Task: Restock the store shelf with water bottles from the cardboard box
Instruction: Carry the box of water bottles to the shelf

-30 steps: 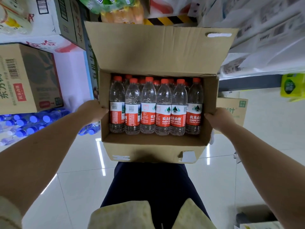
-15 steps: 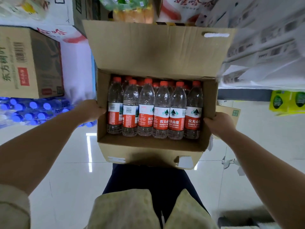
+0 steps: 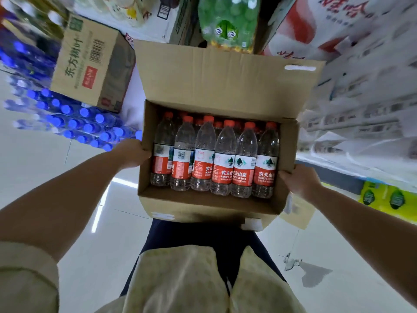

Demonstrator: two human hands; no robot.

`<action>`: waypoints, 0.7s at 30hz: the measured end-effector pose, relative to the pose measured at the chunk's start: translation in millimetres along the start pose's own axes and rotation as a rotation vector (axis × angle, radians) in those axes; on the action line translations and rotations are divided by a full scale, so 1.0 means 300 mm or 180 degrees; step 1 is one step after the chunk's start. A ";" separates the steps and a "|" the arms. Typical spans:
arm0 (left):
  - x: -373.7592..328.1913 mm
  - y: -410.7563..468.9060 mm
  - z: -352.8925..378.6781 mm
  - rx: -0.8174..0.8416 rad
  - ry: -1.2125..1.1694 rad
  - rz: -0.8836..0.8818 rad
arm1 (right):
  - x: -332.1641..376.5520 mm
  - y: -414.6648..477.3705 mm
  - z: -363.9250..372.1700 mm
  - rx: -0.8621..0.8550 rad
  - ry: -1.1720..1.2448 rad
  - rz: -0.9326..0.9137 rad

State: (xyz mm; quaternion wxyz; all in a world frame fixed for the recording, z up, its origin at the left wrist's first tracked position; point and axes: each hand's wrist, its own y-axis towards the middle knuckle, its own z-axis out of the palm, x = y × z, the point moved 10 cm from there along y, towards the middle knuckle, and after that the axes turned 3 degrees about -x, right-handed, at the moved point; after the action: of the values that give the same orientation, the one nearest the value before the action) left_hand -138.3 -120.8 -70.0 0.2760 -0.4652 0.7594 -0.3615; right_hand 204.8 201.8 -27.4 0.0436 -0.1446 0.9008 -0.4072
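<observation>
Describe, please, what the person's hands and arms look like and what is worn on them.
The left hand and right hand are bare, with no gloves, rings or watch showing. Both forearms are uncovered. A pale beige sleeve covers the left upper arm; no right sleeve is in view.

Bright overhead light glares in streaks off the floor (image 3: 99,213); the wide-angle edges are warped and motion-blurred.

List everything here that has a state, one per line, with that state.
cardboard box: open, far flap up, held off the floor
water bottles: capped, packed inside the box
left hand: grips the box's left side
right hand: grips the box's right side
brown carton: closed
</observation>
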 end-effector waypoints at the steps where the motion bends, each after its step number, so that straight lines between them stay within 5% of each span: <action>1: 0.018 -0.015 0.019 0.0015 0.0006 -0.0034 | 0.021 -0.007 -0.004 -0.0015 -0.0065 -0.0089; 21: 0.548 -0.428 0.438 0.0088 -0.1109 -0.1037 | 0.345 -0.248 0.167 0.0026 -0.0879 -0.0912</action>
State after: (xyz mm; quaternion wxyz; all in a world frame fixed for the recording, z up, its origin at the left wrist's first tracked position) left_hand -42.1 -347.6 -57.1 0.3472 -0.6331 0.6102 -0.3259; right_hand 132.6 88.4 -0.9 0.1090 -0.3256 0.8548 -0.3891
